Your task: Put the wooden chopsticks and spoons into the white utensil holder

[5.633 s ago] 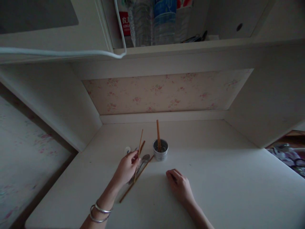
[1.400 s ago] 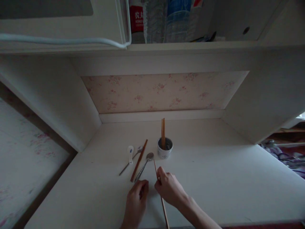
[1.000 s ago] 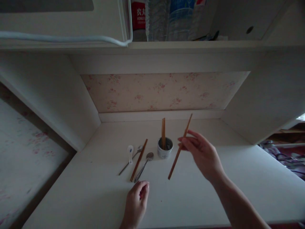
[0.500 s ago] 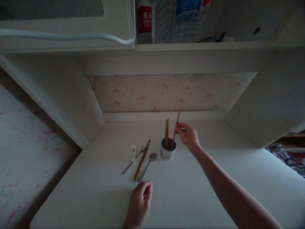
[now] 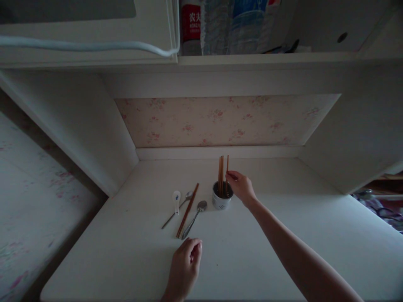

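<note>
My right hand [image 5: 241, 186] pinches a wooden chopstick [image 5: 227, 164] whose lower part is inside a pale utensil cup [image 5: 221, 204]. Several other chopsticks [image 5: 221, 170] lean together in that cup, left of the held one. Near the front of the desk my left hand [image 5: 186, 262] rests loosely curled, and I see nothing in it. Just beyond its knuckles are the handle of a metal spoon [image 5: 201, 206] and a pair of chopsticks [image 5: 188, 211] lying flat. Farther left, a white spoon [image 5: 176, 201] lies over the handle of another metal spoon [image 5: 182, 203].
The white desk [image 5: 252, 251] has side panels at left and right and a floral back panel [image 5: 217, 121]. A shelf [image 5: 267, 59] overhangs it, carrying plastic bottles [image 5: 247, 29]. A pale cable [image 5: 94, 45] runs along the upper left.
My right hand has moved left and lower, bringing the chopstick upright and deeper into the cup. The left hand stays where it was.
</note>
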`<action>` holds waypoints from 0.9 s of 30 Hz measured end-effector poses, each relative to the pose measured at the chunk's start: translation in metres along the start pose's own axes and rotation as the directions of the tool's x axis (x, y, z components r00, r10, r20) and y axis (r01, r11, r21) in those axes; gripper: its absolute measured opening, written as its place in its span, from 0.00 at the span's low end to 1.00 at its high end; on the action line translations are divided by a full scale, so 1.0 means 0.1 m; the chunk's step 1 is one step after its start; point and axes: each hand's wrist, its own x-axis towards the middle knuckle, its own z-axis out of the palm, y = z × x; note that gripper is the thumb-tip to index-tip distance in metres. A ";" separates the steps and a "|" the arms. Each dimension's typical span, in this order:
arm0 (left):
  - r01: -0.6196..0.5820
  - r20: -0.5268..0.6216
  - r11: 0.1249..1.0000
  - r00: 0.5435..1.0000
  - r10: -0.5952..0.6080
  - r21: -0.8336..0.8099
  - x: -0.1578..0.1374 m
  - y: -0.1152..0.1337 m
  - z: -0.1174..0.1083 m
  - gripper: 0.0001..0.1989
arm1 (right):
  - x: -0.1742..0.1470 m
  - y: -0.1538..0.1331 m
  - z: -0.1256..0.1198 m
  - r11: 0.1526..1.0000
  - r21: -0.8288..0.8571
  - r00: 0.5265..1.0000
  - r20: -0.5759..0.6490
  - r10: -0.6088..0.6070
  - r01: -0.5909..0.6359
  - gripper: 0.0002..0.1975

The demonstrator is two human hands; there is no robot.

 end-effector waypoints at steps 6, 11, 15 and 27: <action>-0.005 -0.003 1.000 1.000 0.005 0.016 -0.01 0.01 0.00 0.12 | -0.03 -0.08 0.00 1.000 0.005 0.999 0.030 -0.028 0.028 0.14; -0.012 -0.012 1.000 1.000 0.013 0.029 0.00 0.02 0.00 0.11 | 0.00 -0.07 0.01 1.000 -0.011 0.999 0.034 -0.014 0.014 0.14; -0.018 -0.017 0.999 1.000 0.018 0.029 0.00 0.01 0.00 0.11 | 0.01 -0.03 0.03 1.000 -0.010 0.999 0.038 0.005 -0.005 0.15; 0.066 -0.015 0.997 0.998 -0.067 -0.044 0.00 0.09 -0.04 0.15 | -0.14 0.13 -0.14 0.990 0.121 0.996 -0.046 0.080 -0.074 0.18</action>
